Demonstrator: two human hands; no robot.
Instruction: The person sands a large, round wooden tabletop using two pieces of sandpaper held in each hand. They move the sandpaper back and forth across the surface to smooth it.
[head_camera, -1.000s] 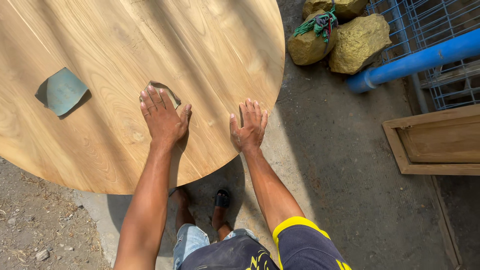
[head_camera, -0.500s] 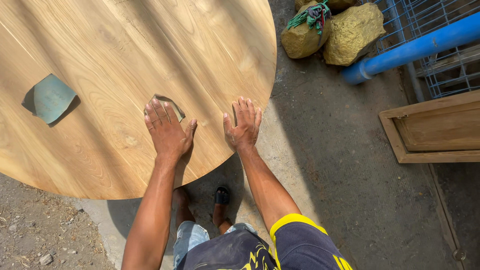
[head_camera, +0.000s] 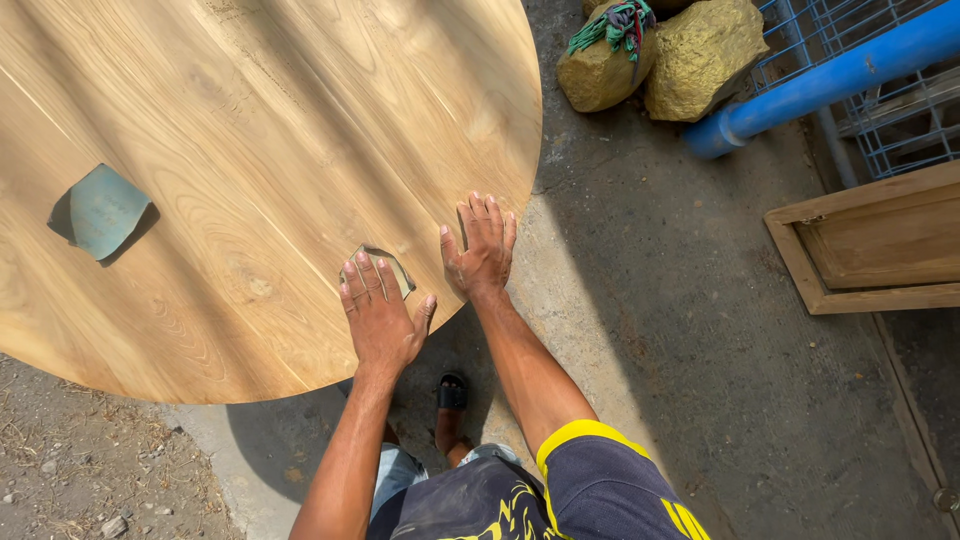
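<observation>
Both hands (head_camera: 430, 290) now nearer tabletop (head_camera: 250, 150) edge, flat on sandpaper (head_camera: 385, 265).

Bright hard sunlight, striped shadows across round tabletop (head_camera: 250, 150), sharp focus

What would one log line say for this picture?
left hand flat on sandpaper piece | right hand flat at round wooden tabletop edge | spare sandpaper sheet lying apart

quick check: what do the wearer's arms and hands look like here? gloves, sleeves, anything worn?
Both hands bare: left hand and right hand have no gloves, rings or watch visible. Forearms bare, no long sleeves. Only the right arm shows clothing: a short dark navy sleeve with a yellow cuff band and yellow stripes lower down. The left arm's upper part is out of frame.
</observation>
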